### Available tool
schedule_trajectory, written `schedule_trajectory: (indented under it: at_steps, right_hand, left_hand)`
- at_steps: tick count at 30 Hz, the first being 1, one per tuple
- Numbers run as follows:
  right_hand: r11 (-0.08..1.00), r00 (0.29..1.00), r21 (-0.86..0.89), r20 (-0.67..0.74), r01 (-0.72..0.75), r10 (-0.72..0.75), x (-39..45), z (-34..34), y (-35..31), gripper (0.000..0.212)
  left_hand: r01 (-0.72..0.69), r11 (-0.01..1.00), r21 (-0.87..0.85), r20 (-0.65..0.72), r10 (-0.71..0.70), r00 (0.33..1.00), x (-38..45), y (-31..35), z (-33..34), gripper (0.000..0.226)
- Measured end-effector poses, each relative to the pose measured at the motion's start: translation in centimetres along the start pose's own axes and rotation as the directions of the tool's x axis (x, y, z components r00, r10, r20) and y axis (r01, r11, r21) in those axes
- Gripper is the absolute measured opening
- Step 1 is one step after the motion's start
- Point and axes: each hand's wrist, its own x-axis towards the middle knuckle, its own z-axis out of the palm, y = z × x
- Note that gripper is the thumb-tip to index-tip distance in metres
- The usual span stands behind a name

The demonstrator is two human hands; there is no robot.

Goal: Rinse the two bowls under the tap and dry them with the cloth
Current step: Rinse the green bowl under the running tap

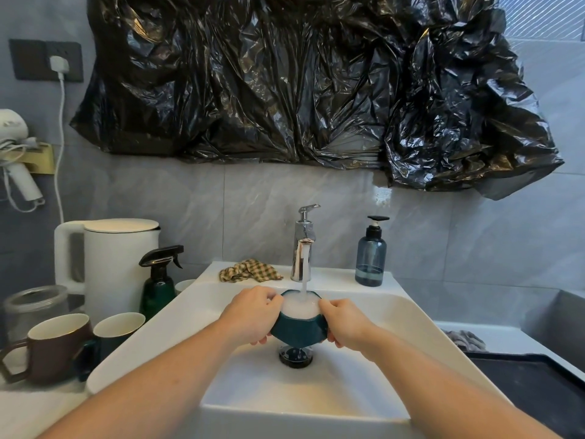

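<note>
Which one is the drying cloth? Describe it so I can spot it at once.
Start at the chrome tap at the back of the white sink. Just left of its base, on the sink's back ledge, lies the cloth, crumpled. It alone is soft, in a tan-and-green check; the soap bottle stands right of the tap.

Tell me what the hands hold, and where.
Both hold the green bowl by opposite sides: left hand and right hand, thumbs at its rim.

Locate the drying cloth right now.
In the head view, the checked cloth lies crumpled on the sink's back ledge, just left of the tap and behind the left hand.
</note>
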Motion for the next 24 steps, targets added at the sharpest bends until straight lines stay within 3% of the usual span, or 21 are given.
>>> schedule_trajectory:
  at_steps: [10,17,19,22,24]
  right_hand:
    - [0.993,0.981,0.016,-0.158,0.115,-0.111,0.59,-0.06,0.52,0.044]
    - [0.990,0.976,0.046,-0.184,0.130,-0.120,0.52,-0.07,0.54,0.040]
    - [0.989,0.974,0.069,-0.195,0.130,-0.115,0.64,-0.11,0.66,0.043]
    - [0.990,0.977,0.074,-0.185,0.119,-0.104,0.74,-0.23,0.62,0.023]
    - [0.991,0.982,0.096,-0.168,0.098,-0.081,0.68,-0.24,0.46,0.026]
  left_hand:
    - [-0.017,0.994,-0.104,0.047,0.022,0.999,0.18,-0.06,0.21,0.036]
    - [-0.040,0.993,-0.108,0.054,0.046,0.997,0.30,-0.44,0.21,0.034]
    - [-0.056,0.994,-0.099,0.051,0.062,0.997,0.21,-0.49,0.14,0.033]
    - [-0.099,0.995,-0.014,0.003,0.099,0.995,0.05,-0.59,-0.08,0.033]
    - [-0.128,0.990,0.059,-0.039,0.131,0.991,-0.03,-0.57,-0.15,0.031]
